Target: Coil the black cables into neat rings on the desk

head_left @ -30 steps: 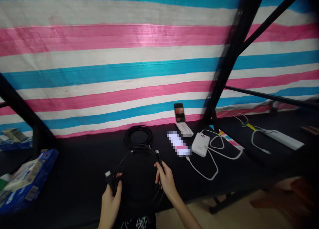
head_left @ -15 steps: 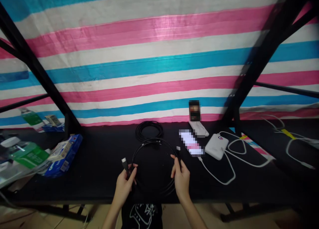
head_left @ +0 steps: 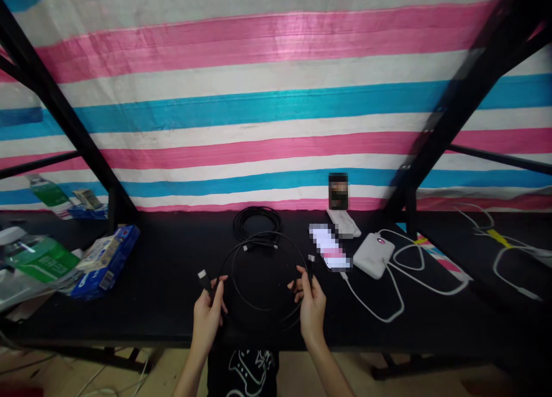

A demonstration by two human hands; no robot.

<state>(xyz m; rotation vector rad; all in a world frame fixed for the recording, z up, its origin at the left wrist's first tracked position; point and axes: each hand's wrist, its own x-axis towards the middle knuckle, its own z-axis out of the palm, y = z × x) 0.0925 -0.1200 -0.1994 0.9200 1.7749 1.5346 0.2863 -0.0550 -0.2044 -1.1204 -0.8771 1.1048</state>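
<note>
1. The left hand (head_left: 209, 310) is closed on the black cable (head_left: 271, 232), thumb against fingers, with a metal-tipped left plug (head_left: 204, 279) standing out above the grip. That plug leans away from the person and toward the left.
2. The right hand (head_left: 311, 310) is also closed on the cable, with a right plug (head_left: 311, 262) above its fingers, aimed almost straight away from the person.
3. Being looped, the cable has no single long axis: its rounds span the gap from hand to hand, above the table (head_left: 172, 310), and bow away from the person. The loop's middle lies inward of both grips, about equally near each.
4. Beyond the far arc, near the striped sheet (head_left: 194, 172), a second black coil (head_left: 237, 224) lies on the table, roughly midway between the hands. The arc crosses its near edge in view; whether they touch cannot be told.
5. Right of the right hand are a pixelated lit screen (head_left: 330, 247) and a white power bank (head_left: 373, 255).
6. The loop's lower strands fade into the black tabletop, and the fingers hide where they enter each grip. Two small connector tips (head_left: 245, 248) sit by the coil; which cable owns them is unclear.
</note>
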